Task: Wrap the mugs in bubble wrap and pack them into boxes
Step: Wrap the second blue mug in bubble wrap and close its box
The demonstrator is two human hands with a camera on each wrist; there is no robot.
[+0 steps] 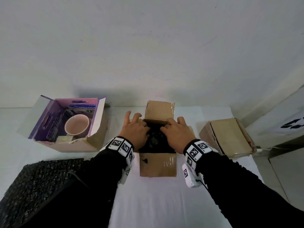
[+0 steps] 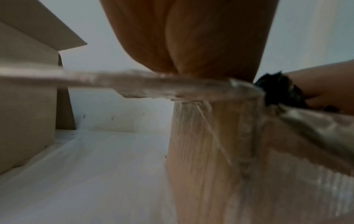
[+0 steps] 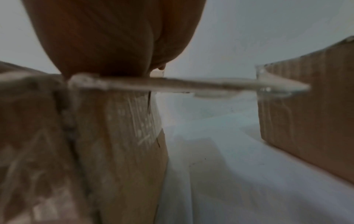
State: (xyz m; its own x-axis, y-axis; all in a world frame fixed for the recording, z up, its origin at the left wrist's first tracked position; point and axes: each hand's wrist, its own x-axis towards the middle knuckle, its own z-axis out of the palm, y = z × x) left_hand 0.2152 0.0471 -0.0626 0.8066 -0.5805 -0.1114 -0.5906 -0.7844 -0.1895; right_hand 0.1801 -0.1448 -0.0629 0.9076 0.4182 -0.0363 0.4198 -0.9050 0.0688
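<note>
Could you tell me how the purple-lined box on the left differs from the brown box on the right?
The purple-lined box stands open with flaps up; the brown box has its flaps folded shut. The purple-lined box shows a bare pink mug inside; the brown box's contents are hidden. The purple-lined box has printed purple inner walls; the brown box is plain cardboard. Both rest on the white table.

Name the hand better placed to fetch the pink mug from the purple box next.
Left. The left hand is on the side of the purple box holding the pink mug; the right hand would have to cross the open middle box.
</note>
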